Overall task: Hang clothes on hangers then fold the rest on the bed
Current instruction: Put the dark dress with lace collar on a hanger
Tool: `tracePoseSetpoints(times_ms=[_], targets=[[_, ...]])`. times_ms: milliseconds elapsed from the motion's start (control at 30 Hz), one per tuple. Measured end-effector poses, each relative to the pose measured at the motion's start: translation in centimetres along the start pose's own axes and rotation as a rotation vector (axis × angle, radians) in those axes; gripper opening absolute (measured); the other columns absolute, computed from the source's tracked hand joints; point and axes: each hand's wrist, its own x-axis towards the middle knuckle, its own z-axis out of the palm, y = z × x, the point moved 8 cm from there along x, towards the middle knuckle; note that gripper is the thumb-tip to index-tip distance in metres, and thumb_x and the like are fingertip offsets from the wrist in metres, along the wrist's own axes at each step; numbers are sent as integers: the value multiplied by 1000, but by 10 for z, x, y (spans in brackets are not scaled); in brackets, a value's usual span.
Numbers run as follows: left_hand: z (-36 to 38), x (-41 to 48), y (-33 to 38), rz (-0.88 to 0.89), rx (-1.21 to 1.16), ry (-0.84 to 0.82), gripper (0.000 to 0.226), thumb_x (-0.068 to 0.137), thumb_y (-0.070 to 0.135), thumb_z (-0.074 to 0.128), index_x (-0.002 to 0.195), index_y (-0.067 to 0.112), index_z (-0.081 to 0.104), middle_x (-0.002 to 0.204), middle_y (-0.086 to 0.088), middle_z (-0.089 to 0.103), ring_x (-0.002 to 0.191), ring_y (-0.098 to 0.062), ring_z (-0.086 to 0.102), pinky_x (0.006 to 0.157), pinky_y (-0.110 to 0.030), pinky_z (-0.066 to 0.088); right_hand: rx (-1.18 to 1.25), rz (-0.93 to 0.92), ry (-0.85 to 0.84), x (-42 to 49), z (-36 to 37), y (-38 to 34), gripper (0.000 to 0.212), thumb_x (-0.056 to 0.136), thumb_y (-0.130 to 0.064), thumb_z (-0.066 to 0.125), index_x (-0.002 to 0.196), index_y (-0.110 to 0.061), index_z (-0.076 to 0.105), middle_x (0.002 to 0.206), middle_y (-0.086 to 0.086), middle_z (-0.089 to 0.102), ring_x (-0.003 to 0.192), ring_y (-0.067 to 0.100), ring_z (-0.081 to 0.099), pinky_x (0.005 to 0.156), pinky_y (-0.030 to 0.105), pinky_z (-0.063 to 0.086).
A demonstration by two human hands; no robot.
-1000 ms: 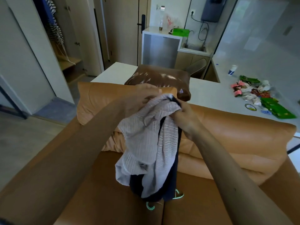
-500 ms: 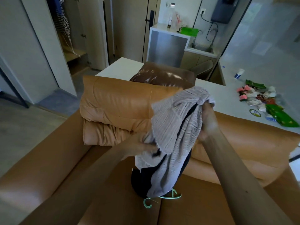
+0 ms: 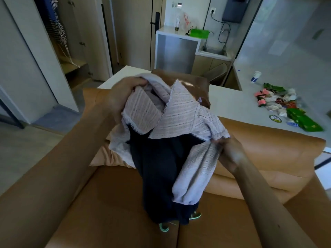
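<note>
Presently we are pinching one pale lilac knitted top [image 3: 179, 111] apart, left hand [image 3: 123, 92] and right hand [image 3: 231, 153] at its edges, likely opening it for hanging.

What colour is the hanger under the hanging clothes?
Head view shows it best: a light green plastic hanger.

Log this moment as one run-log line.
left hand: grips pale lilac knitted top | right hand: pinches its edge | dark navy garment: hangs beneath | green hanger: on tan leather sofa, partly hidden
</note>
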Motion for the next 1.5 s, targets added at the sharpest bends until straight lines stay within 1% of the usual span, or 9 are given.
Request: tracePoseSetpoints(times_ms=[133,233,367,533,633,800,1067,1200,1500], targets=[[21,2,21,61,235,-106,20,94,25,56,105,15,71,112,-9,72,104,-24,66,104,-43,45,-87,-14,-312,3,44,-8,68,68,7,50,133,-14,59,122,15,68,111,30,63,95,42,48],[31,3,-8,4,349,-128,17,97,21,55,100,16,70,105,-7,72,93,-16,69,94,-37,48,-51,38,-488,-2,87,-7,58,88,-12,64,143,-8,49,131,13,66,120,24,63,99,34,51],[6,8,-69,-205,308,-3,20,100,25,51,100,9,63,98,-15,59,88,-30,57,80,-41,44,-373,-139,-252,13,104,14,25,85,9,68,107,-5,68,86,-5,77,81,8,73,71,22,56],[-59,11,-124,-369,198,190,24,99,32,53,88,13,63,73,-6,61,59,-18,61,59,-29,47,-452,-71,-78,41,52,80,34,83,20,55,111,2,59,91,9,65,79,18,63,66,31,52],[-93,11,-164,-417,175,282,21,98,29,55,85,14,61,72,-7,61,56,-17,63,59,-31,49,-400,175,-50,53,17,151,39,89,18,55,121,-3,47,95,14,59,69,11,65,57,18,52],[-115,12,-276,-591,254,280,27,95,29,64,104,5,70,108,-22,70,101,-37,67,89,-45,54,-553,497,87,67,-65,292,53,71,-14,75,120,-9,56,106,9,64,85,19,58,73,27,46],[-64,12,-465,-650,378,71,14,87,19,72,100,13,69,84,-11,68,77,-26,64,69,-38,48,-1018,639,87,64,-186,489,38,86,-3,67,123,-1,57,116,19,60,100,31,61,72,26,44],[-36,22,-546,-629,384,-41,13,86,5,70,95,13,65,61,5,60,59,-14,56,57,-25,43,-1312,528,-24,94,-217,539,50,83,-9,65,132,-7,54,131,16,51,122,36,49,97,41,46],[-11,23,-669,-637,317,50,18,89,5,67,103,16,65,61,9,65,51,-3,59,43,-13,40,-1660,402,-235,148,-255,638,60,85,-13,69,139,-11,43,135,11,49,131,34,44,108,45,36]])
